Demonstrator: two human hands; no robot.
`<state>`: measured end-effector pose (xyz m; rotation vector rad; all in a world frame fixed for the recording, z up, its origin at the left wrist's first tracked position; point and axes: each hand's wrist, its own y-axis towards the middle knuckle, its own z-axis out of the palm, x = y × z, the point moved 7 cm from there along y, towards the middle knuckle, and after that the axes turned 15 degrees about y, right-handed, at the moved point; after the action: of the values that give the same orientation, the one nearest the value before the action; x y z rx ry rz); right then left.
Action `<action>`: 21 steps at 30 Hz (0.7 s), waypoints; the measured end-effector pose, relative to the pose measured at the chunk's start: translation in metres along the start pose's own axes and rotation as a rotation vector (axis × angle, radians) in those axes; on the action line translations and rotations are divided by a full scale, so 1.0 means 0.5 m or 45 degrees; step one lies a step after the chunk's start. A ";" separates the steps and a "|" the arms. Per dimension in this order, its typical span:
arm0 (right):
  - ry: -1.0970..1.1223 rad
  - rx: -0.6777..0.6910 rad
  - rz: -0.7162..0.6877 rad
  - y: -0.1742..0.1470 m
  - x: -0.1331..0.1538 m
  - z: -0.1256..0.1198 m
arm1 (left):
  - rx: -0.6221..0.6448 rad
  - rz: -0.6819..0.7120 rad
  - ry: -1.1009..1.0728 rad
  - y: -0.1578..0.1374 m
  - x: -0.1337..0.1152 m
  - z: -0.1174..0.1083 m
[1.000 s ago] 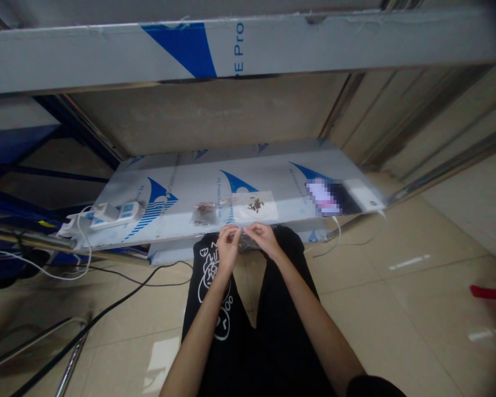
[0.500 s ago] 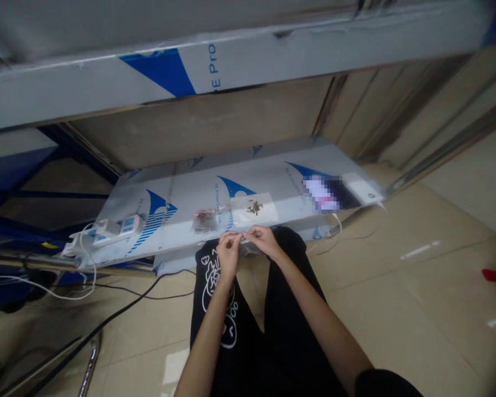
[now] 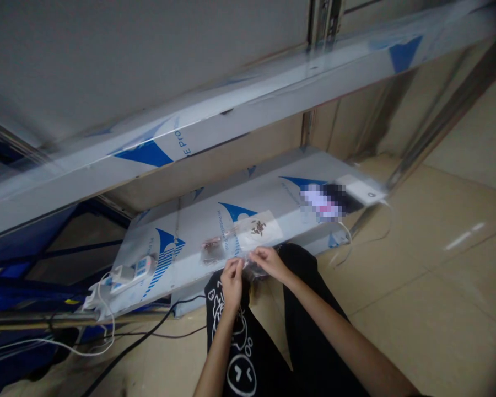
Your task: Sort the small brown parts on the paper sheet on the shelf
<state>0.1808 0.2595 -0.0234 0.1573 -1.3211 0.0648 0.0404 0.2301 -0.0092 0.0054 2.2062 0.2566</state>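
Just off the front edge of the film-covered shelf, my left hand is closed in a pinch; whatever its fingertips hold is too small to make out. My right hand pinches beside it, a small gap away, its grip equally unclear. Crumpled clear plastic shows under the right fingers, above my knees. Beyond the hands lies a whitish sheet bearing a small pile of brown pieces. To its left is a clear bag with small reddish-brown items.
A power strip with a plugged-in adapter sits at the shelf's left end, with white cables trailing. A phone with a blurred screen lies at right. An upper shelf edge crosses above. A black cable runs at left.
My fingertips, together before, are now slightly apart. The view has tilted, so the shelf and upper ledge sit lower and more slanted. The sheet, bag and phone stay in place on the shelf.
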 end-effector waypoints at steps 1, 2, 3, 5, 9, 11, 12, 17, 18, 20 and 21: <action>-0.032 0.038 -0.003 -0.001 -0.003 0.006 | -0.018 -0.007 0.014 0.006 0.005 -0.009; -0.063 0.088 -0.001 -0.002 -0.007 0.013 | -0.041 -0.018 0.027 0.012 0.009 -0.018; -0.085 0.140 0.007 -0.003 -0.013 0.020 | -0.056 -0.026 0.041 0.019 0.014 -0.028; -0.101 0.212 0.036 -0.004 -0.027 0.030 | -0.034 -0.015 0.075 0.035 0.017 -0.040; -0.127 0.087 0.055 0.018 -0.049 0.018 | 0.023 0.011 0.150 0.058 0.021 -0.048; -0.180 -0.009 0.043 0.038 -0.052 0.008 | -0.048 -0.009 0.181 0.064 0.030 -0.052; -0.213 -0.043 0.033 0.050 -0.051 0.006 | -0.092 -0.022 0.194 0.066 0.035 -0.052; -0.434 -0.137 -0.023 0.106 -0.043 0.008 | -0.196 -0.079 0.227 0.072 0.061 -0.047; -0.475 -0.131 -0.019 0.115 -0.044 0.011 | -0.190 -0.084 0.238 0.073 0.064 -0.045; -0.534 -0.103 -0.009 0.129 -0.049 0.020 | -0.170 -0.079 0.271 0.075 0.065 -0.044; -0.557 -0.087 -0.010 0.133 -0.051 0.024 | -0.161 -0.072 0.286 0.077 0.065 -0.044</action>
<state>0.1537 0.3244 -0.0400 0.1219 -1.7569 -0.0233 0.0000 0.2666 -0.0147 -0.1623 2.4047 0.3806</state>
